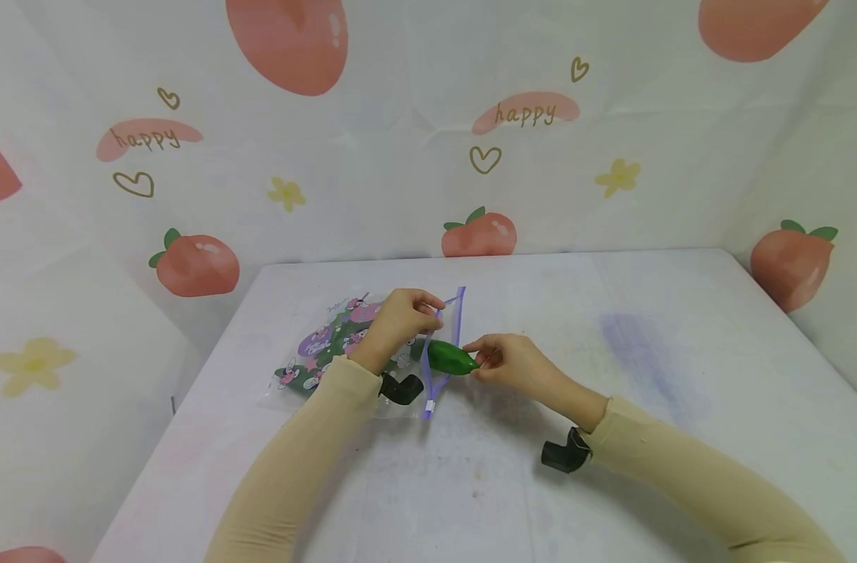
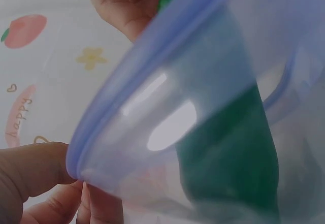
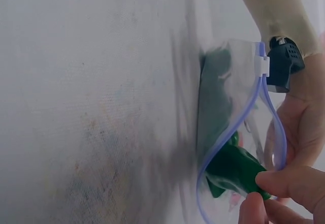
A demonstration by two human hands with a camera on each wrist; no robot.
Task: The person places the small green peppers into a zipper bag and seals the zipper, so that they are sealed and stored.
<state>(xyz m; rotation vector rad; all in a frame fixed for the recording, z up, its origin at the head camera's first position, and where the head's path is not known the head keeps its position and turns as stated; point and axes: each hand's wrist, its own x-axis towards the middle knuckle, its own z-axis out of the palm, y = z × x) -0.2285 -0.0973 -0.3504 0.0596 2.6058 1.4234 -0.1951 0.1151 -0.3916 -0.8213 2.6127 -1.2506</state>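
Observation:
A clear zip bag [image 1: 460, 317] with a purple zip edge, a white slider and printed cartoon figures lies on the table, its mouth spread to the right. My left hand [image 1: 403, 319] pinches the rim of that mouth between thumb and fingers. With thumb and fingertips my right hand [image 1: 509, 361] holds the tip of a glossy green pepper [image 1: 451, 358]. The pepper's far end is inside the bag mouth, seen through the clear plastic in the left wrist view. More green things show inside the bag, partly hidden by the print.
The white table [image 1: 541, 500] has a faint purple stain [image 1: 640, 352] at right. A white cloth [image 1: 400, 180] printed with peaches hangs behind. Black wrist cameras, the left one [image 1: 402, 389] close to the bag and the right one [image 1: 565, 452] over the table, stick out from both wrists.

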